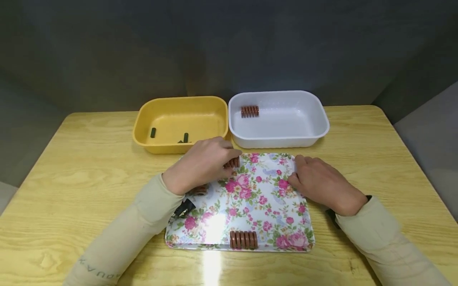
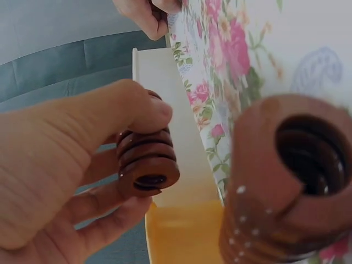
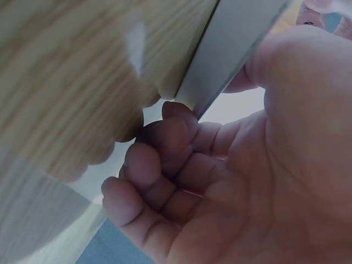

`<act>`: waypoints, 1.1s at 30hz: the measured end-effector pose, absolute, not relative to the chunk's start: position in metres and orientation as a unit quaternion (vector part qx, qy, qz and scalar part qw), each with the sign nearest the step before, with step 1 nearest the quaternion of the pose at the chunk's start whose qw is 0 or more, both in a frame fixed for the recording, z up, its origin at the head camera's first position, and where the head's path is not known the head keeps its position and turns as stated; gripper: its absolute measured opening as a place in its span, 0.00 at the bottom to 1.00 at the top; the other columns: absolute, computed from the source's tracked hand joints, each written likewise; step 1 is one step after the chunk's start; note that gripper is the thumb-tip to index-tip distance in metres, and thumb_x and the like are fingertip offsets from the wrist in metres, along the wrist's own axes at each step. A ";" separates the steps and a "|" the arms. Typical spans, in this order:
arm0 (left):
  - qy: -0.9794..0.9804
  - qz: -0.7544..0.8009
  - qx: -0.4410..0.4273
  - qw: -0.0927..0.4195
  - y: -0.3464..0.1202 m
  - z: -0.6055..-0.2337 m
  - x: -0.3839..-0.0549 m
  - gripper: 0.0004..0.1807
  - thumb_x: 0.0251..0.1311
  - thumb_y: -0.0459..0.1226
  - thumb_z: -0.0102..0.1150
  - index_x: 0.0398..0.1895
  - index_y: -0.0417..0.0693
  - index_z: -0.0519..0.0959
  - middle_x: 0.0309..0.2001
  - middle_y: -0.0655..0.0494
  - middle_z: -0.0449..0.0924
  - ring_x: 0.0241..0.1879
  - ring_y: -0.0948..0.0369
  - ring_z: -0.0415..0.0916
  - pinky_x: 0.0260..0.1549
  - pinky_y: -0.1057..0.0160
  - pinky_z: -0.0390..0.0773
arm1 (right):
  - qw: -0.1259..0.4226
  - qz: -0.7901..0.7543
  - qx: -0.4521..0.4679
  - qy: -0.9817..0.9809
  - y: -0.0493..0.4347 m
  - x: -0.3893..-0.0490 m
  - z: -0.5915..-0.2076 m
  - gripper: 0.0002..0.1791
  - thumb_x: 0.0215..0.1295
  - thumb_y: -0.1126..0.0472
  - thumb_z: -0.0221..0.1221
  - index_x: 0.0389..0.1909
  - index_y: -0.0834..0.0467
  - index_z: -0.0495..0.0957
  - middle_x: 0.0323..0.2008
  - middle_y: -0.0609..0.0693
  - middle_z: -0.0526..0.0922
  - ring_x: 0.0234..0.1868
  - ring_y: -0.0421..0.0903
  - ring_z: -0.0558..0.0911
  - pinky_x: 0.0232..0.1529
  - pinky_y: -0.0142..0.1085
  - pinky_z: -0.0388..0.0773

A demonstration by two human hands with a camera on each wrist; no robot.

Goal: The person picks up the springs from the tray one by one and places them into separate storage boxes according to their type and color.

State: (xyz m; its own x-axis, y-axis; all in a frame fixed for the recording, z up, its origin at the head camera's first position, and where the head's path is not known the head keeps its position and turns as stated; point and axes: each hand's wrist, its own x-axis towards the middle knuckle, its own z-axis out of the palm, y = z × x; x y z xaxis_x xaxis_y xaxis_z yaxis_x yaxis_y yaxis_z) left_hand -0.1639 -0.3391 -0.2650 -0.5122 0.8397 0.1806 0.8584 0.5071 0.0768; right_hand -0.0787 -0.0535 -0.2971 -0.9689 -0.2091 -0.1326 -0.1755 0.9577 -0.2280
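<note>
A brown coil spring (image 2: pixel 148 159) is pinched between the thumb and fingers of my left hand (image 1: pixel 204 165), over the far-left part of a floral tray (image 1: pixel 257 214). My right hand (image 1: pixel 320 182) grips the tray's right edge, thumb on top; in the right wrist view its fingers (image 3: pixel 143 165) curl at the edge near the wood. A second brown spring (image 1: pixel 200 190) lies on the tray under my left wrist, partly hidden, and looms close in the left wrist view. The third spring (image 1: pixel 243 240) lies at the tray's near edge.
Behind the tray stand a yellow bin (image 1: pixel 180 149) with several small dark green pieces and, right beside it, a white bin (image 1: pixel 279 143) holding another brown spring (image 1: pixel 249 111). All rest on a wooden table (image 1: pixel 89 159) with a dark wall behind.
</note>
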 end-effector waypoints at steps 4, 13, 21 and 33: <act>-0.866 -0.078 -0.488 0.070 -0.341 -0.263 -0.164 0.12 0.56 0.38 0.74 0.44 0.51 0.86 0.35 0.57 0.85 0.35 0.59 0.79 0.33 0.58 0.81 | 0.079 -0.109 -0.101 0.986 -0.055 -0.080 -0.298 0.10 0.73 0.58 0.51 0.33 0.60 0.67 0.23 0.51 0.70 0.25 0.45 0.68 0.30 0.35 0.65; -0.861 -0.082 -0.491 0.103 -0.344 -0.253 -0.167 0.13 0.55 0.36 0.72 0.44 0.49 0.86 0.36 0.55 0.87 0.35 0.58 0.80 0.32 0.58 0.82 | 0.086 -0.108 -0.102 0.985 -0.058 -0.083 -0.299 0.10 0.73 0.58 0.50 0.33 0.61 0.68 0.24 0.51 0.70 0.25 0.46 0.69 0.30 0.36 0.66; -0.855 -0.078 -0.499 0.116 -0.337 -0.239 -0.170 0.11 0.59 0.36 0.71 0.44 0.47 0.86 0.37 0.54 0.87 0.36 0.58 0.81 0.34 0.58 0.83 | 0.088 -0.108 -0.096 0.986 -0.056 -0.081 -0.295 0.10 0.73 0.58 0.50 0.34 0.61 0.68 0.24 0.51 0.70 0.25 0.46 0.69 0.30 0.36 0.66; -0.866 -0.097 -0.470 0.144 -0.324 -0.221 -0.175 0.12 0.63 0.39 0.70 0.48 0.44 0.87 0.40 0.51 0.89 0.33 0.56 0.79 0.33 0.61 0.81 | 0.084 -0.122 -0.098 0.984 -0.054 -0.079 -0.295 0.10 0.73 0.59 0.49 0.33 0.59 0.67 0.23 0.51 0.69 0.24 0.45 0.67 0.28 0.34 0.63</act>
State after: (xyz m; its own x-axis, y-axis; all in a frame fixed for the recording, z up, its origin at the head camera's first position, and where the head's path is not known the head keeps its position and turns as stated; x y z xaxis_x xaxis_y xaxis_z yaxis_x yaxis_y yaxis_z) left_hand -0.1745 -0.3237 -0.2211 -0.5169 0.7858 0.3396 0.8413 0.5396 0.0320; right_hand -0.0793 -0.0543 -0.2950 -0.9666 -0.2141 -0.1408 -0.1731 0.9507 -0.2574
